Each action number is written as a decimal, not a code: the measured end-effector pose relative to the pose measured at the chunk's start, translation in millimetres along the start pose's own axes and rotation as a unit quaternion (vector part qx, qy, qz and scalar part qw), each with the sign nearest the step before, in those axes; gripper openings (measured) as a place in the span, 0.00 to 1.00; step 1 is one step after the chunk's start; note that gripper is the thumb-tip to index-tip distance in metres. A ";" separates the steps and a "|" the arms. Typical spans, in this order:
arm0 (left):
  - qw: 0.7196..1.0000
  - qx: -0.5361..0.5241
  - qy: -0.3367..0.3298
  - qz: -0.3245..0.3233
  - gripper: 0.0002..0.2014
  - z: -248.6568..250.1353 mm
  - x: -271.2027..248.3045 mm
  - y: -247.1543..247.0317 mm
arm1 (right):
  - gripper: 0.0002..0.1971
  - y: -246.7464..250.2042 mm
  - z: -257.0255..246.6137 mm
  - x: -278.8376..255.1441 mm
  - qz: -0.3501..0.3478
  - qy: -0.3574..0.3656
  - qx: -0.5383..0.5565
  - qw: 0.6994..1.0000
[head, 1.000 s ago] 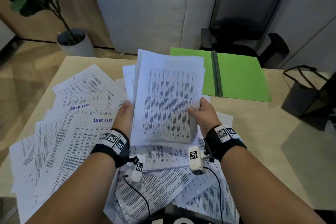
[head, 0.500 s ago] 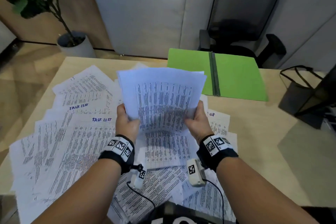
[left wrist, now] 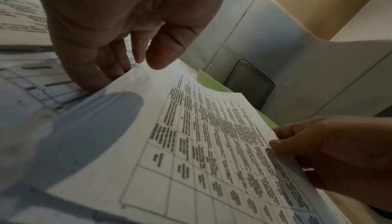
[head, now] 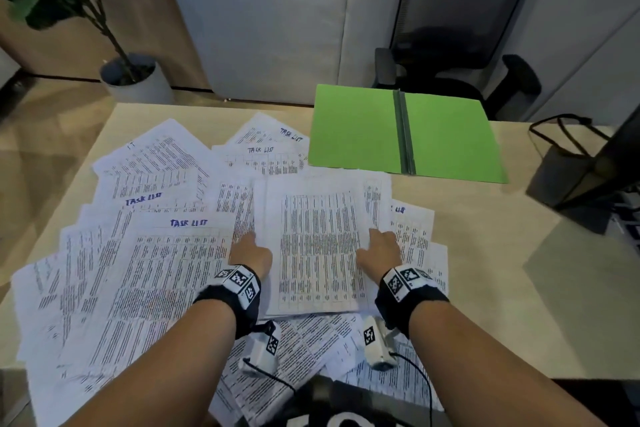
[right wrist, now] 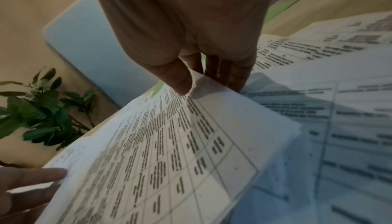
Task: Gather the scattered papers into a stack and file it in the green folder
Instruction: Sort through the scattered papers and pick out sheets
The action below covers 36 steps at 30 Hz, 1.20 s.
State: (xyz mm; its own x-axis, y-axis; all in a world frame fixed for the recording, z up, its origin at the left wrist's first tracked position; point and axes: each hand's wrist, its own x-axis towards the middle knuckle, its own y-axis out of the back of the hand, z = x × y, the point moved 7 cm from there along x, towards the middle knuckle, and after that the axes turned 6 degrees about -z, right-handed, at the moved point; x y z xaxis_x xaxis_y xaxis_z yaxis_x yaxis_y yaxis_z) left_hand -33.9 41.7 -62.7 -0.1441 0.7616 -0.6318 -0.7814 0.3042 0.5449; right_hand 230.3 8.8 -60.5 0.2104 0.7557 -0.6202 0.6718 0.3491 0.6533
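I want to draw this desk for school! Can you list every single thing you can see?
Stack of papers: one, white, desk centre, held at both sides.
Loose papers: many, white, spread over the desk.
Folder: one, green, open, far side.
Desk: one, light wood.
Plant: one, green, white pot, floor far left.
Chair: one, black, behind desk.
Bag: one, dark, right edge.
Left hand: grips stack.
Right hand: grips stack.

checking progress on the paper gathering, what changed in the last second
Both hands, left hand and right hand, lowered the stack from upright in the air until it lies nearly flat over the scattered papers, still gripping its side edges. The green folder stayed open and the loose sheets stayed put.
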 end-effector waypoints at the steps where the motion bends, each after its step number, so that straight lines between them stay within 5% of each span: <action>1: 1.000 0.014 0.000 -0.009 0.29 0.3 1.0 -1.8 | 0.27 -3.4 -0.6 0.5 -0.002 -0.008 0.002 1.000; 7: 0.998 0.055 -0.012 -0.031 0.20 1.1 7.8 2.4 | 0.28 -15.8 -4.3 11.2 -0.042 -0.032 0.070 0.996; 11: 0.999 0.036 -0.020 -0.033 0.13 -1.2 11.0 5.4 | 0.32 -12.9 3.6 13.1 -0.028 -0.071 0.020 0.997; 15: 0.997 0.032 -0.011 -0.067 0.05 3.7 3.8 0.5 | 0.35 -12.4 -2.6 12.8 -0.021 -0.050 0.164 0.985; 20: 0.994 -0.024 0.001 -0.105 0.08 0.0 -1.8 -11.9 | 0.16 -2.9 -6.5 5.9 -0.006 0.025 0.118 0.993; 24: 0.985 -0.145 0.006 -0.092 0.19 -2.4 -6.4 -9.0 | 0.10 21.8 -16.7 -14.9 0.033 0.131 0.238 0.962; 31: 0.912 -0.360 -0.197 0.017 0.10 75.1 -48.7 58.2 | 0.19 78.6 -60.0 -50.2 0.056 0.258 0.359 0.895; 36: 0.887 -0.375 -0.265 0.048 0.18 105.6 -72.7 77.0 | 0.28 94.3 -81.2 -72.2 0.063 0.311 0.416 0.852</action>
State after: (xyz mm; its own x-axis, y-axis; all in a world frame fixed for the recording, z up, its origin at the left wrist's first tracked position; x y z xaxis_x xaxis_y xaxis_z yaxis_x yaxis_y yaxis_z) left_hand -19.5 70.1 83.4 -0.0808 0.9859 -0.1466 -0.9938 -0.0908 -0.0635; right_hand 220.7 32.2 81.2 0.0746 0.9960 -0.0489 0.9972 -0.0745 0.0042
